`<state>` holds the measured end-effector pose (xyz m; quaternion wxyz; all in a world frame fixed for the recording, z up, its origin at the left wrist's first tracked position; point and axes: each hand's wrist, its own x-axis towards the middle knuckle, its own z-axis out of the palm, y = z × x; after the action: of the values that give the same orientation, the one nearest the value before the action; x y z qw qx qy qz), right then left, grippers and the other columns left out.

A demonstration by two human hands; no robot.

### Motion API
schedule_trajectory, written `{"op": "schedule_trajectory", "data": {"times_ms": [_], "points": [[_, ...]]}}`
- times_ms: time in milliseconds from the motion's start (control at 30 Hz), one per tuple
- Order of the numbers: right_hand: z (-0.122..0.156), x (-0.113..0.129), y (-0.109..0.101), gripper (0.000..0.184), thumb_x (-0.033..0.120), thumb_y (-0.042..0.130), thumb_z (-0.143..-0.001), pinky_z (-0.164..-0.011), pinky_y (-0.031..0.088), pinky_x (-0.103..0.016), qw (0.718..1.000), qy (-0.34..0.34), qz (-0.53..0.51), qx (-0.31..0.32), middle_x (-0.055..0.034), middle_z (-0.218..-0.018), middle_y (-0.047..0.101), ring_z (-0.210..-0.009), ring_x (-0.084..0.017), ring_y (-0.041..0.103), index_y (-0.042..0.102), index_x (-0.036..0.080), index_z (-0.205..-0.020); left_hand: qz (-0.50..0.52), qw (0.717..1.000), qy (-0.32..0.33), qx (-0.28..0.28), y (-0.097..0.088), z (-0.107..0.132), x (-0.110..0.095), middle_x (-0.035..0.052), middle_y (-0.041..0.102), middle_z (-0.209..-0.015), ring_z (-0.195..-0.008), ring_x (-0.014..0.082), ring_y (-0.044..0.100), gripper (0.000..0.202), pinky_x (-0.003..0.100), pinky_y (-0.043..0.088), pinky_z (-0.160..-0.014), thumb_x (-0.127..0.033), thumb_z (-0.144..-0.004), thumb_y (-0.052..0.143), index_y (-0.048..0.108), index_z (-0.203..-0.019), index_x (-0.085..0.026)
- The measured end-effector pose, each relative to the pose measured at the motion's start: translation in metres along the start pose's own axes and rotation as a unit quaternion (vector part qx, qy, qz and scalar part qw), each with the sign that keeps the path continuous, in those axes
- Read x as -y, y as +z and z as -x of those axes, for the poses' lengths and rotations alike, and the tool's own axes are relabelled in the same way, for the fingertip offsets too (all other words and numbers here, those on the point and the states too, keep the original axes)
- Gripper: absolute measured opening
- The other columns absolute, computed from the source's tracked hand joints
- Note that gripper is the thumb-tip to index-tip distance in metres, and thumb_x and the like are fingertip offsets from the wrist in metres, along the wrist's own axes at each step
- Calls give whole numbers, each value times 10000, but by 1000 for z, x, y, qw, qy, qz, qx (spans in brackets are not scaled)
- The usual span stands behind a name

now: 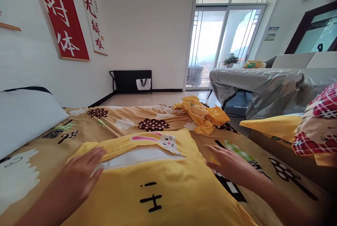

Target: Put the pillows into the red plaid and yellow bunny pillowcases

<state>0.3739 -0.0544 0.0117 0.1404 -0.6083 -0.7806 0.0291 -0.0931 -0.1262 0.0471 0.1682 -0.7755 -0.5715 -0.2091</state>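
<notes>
Two hands [85, 171], one rabbit-print pillowcase [172, 180], one potted plant [230, 59]

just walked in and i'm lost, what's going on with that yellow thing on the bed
A person's bare left hand is at the left end of the opening of a yellow fabric pillowcase with black lettering. The bare right hand is by its right edge; contact is unclear. Under the yellow rabbit-print flap, a white fabric insert shows. Beyond lies a crumpled yellow cloth.
</notes>
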Motion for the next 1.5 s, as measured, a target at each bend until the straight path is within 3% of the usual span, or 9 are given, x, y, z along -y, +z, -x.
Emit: {"op": "schedule_trajectory", "data": {"times_ms": [133, 267, 467, 667, 767, 900, 1167, 1367, 1500], "points": [[-96, 68, -2, 465, 386, 424, -930, -1079, 285, -448, 995, -73, -36, -62, -114, -1414, 497, -1298, -270, 444, 501, 198, -1348, 4, 974, 83, 209, 12, -121, -104, 122, 669, -1171, -1097, 293, 603, 388, 431, 439, -951, -105, -807, 448, 624, -1146, -173], [-135, 81, 62, 401, 330, 348, -967, -1052, 329, -412, 995, -55, -87, 10, -107, -1347, 565, -1258, -232, 493, 567, 187, -1271, 20, 973, 68, 221, 70, -181, -159, 195, 609, -1262, -1206, 308, 536, 392, 451, 366, -1022, -118, -875, 402, 572, -1226, -86], [-134, -1, 116, 486, 376, 265, -984, -1067, 330, -385, 990, -5, -122, 63, -117, -1353, 559, -1267, -218, 488, 574, 140, -1276, 42, 956, 2, 291, 160, -129, -145, 154, 326, -1519, -1381, 355, 329, 538, 642, 275, -1054, -352, -947, 319, 361, -1452, -171], [-136, -41, 123, 462, 357, 237, -1009, -1053, 364, -395, 987, 29, -140, 70, -120, -1335, 562, -1231, -211, 510, 573, 142, -1243, 87, 936, -5, 340, 148, -130, -139, 171, 365, -1497, -1380, 375, 323, 641, 643, 235, -1074, -506, -929, 302, 334, -1471, -165], [-134, -38, 123, 360, 386, 401, -986, -983, 434, -440, 988, 39, -134, 64, -105, -1251, 593, -1125, -220, 569, 579, 157, -1201, 169, 907, 34, 384, 129, -134, -125, 145, 384, -1493, -1373, 325, 356, 738, 513, 274, -1117, -561, -857, 444, 338, -1469, -163], [-128, -35, 106, 337, 374, 570, -917, -891, 502, -440, 991, 58, -113, 45, -78, -1208, 585, -1039, -216, 593, 574, 170, -1185, 214, 899, 49, 379, 116, -132, -107, 71, 511, -1415, -1261, 254, 513, 671, 352, 384, -1062, -250, -755, 550, 442, -1416, -225], [-99, 40, 53, 424, 347, 368, -990, -1128, 232, -450, 990, -46, -128, -44, -106, -1464, 437, -1382, -232, 342, 478, 198, -1371, 158, 933, 78, 313, 121, -130, -113, 80, 739, -1012, -918, 258, 685, 431, 305, 498, -757, -173, -767, 492, 654, -1161, -243], [-76, 86, 72, 636, 506, 440, -929, -1153, 156, -492, 932, -259, -189, 169, -86, -1547, 264, -1436, -252, 213, 302, 232, -1486, 132, 941, 85, 299, 123, -131, -115, 60, 755, -952, -904, 253, 686, 317, 286, 479, -737, -113, -705, 521, 718, -920, -239], [-77, 85, 76, 523, 391, 501, -904, -1139, 214, -414, 936, -268, -192, 125, -55, -1480, 422, -1388, -220, 331, 445, 248, -1404, 103, 957, 70, 262, 126, -130, -117, 95, 747, -840, -803, 267, 690, 226, 305, 477, -685, -141, -764, 497, 709, -819, -196]]}}
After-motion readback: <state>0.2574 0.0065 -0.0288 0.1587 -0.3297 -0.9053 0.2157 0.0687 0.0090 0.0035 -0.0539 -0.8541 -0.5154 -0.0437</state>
